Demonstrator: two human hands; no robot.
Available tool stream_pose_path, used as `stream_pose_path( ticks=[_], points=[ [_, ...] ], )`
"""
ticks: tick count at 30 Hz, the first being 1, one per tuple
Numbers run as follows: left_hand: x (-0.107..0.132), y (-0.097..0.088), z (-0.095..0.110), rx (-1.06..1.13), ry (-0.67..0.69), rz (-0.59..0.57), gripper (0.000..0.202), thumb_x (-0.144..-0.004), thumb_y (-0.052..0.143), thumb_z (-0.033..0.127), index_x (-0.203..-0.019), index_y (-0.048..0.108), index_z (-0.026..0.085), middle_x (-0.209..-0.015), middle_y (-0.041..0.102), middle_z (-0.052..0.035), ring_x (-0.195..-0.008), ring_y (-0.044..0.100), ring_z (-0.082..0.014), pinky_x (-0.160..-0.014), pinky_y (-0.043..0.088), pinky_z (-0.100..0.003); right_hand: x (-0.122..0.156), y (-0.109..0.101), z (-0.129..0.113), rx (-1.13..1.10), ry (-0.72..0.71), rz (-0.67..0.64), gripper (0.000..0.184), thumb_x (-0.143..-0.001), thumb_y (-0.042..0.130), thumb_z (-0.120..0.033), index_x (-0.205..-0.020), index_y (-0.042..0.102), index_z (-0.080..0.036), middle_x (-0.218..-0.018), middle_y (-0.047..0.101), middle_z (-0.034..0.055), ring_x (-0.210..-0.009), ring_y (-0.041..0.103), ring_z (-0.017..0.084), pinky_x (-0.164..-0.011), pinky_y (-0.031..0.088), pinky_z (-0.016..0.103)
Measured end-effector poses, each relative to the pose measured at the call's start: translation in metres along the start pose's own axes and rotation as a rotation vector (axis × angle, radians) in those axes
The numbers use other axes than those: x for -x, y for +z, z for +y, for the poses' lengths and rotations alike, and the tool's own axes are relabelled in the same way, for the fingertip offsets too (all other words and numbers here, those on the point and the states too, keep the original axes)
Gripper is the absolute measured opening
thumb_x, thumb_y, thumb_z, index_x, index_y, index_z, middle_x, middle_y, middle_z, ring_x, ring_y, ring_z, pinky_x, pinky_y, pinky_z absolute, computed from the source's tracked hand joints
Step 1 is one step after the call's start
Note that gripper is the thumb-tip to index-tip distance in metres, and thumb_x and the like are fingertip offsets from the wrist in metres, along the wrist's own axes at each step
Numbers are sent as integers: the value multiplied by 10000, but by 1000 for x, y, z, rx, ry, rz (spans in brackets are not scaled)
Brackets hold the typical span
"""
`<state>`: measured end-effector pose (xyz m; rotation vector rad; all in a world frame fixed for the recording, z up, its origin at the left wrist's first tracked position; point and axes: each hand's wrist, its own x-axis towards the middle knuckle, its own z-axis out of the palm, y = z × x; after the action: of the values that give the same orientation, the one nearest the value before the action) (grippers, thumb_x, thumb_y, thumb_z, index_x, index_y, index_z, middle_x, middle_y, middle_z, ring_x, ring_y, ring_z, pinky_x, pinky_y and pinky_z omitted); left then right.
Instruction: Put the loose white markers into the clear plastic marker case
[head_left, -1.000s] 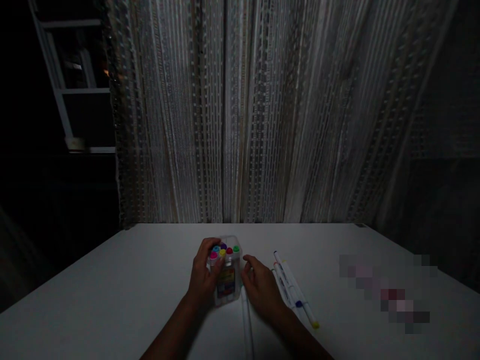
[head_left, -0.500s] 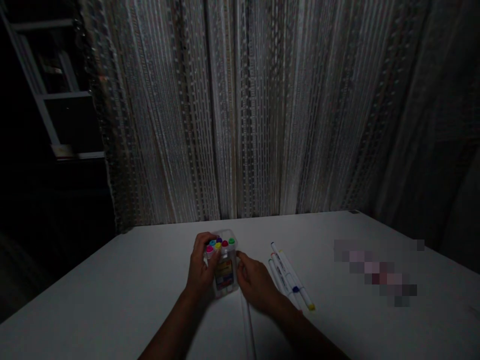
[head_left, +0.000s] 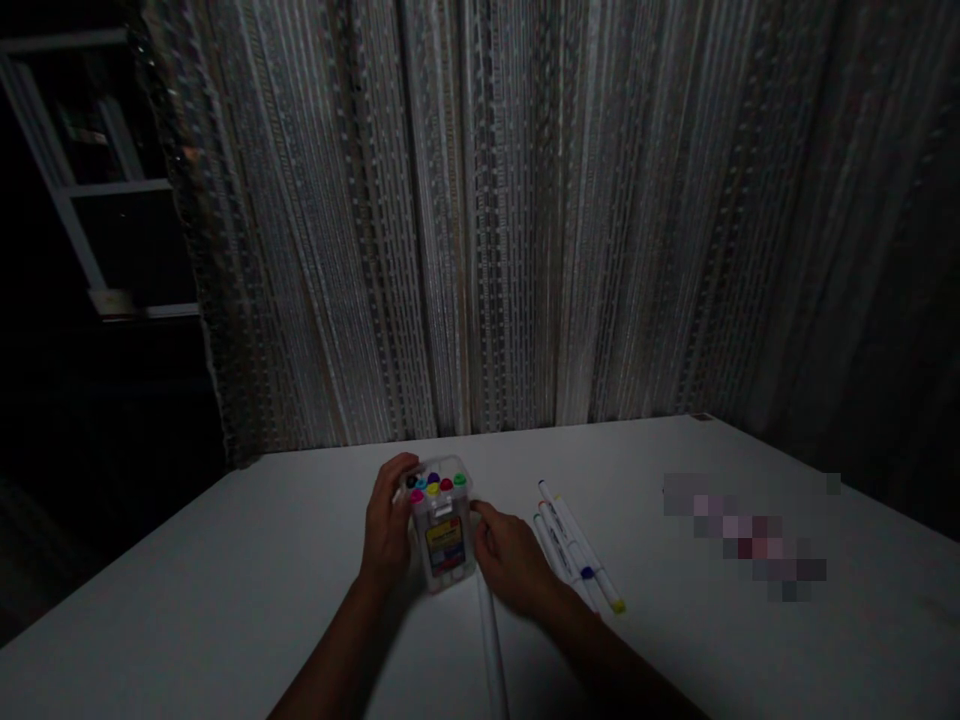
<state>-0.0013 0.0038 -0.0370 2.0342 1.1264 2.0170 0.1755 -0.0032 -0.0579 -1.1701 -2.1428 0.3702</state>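
Note:
A clear plastic marker box [head_left: 442,530] with several coloured caps showing at its top stands on the white table [head_left: 225,590]. My left hand [head_left: 386,530] is wrapped round the box's left side. My right hand [head_left: 510,565] rests at the box's right side with its fingers curled against it. A white marker [head_left: 489,640] lies on the table just below the box, between my wrists.
Several loose white markers [head_left: 574,555] lie to the right of my right hand, one with a yellow tip. A blurred patch sits at the right of the table. A striped curtain [head_left: 487,220] hangs behind the table; dark shelving stands at the far left.
The view has shifted slightly; the box now stands a little more upright in my left hand, and my right hand has closed in against its right side.

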Motion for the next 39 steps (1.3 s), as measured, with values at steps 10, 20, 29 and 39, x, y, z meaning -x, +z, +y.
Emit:
stream_pose_path(
  ticks=[10,20,29,39],
  points=[
    [-14,-10,-8,4,-326,442,177,-644,654,314,-701,609,152,-588,545,33,-523,504,-92,-513,424,-207,-1,2,4,-4,44,19,378,-791,398,-148,-1150,517,-147,-748,644,40,-651,556,144,-571,326,222],
    [-11,-13,-7,-39,-441,382,301,-710,580,442,-625,572,154,-415,401,71,-376,351,-72,-364,267,-191,-1,-1,1,9,66,-12,382,-781,392,-143,-1138,527,-138,-749,653,47,-633,559,145,-553,321,223],
    [-10,-10,-8,-57,-344,394,459,-834,365,523,-514,342,195,-464,303,61,-425,298,-75,-394,255,-202,-2,0,2,47,90,-23,363,-780,400,-147,-1115,539,-162,-765,658,43,-652,568,146,-557,317,222],
    [-7,-7,-3,-74,-277,318,247,-726,573,402,-719,570,155,-565,502,32,-506,459,-96,-477,389,-196,-1,-3,-1,69,114,-42,369,-779,400,-169,-1112,558,-165,-806,669,57,-693,582,154,-569,324,225]
  ],
)
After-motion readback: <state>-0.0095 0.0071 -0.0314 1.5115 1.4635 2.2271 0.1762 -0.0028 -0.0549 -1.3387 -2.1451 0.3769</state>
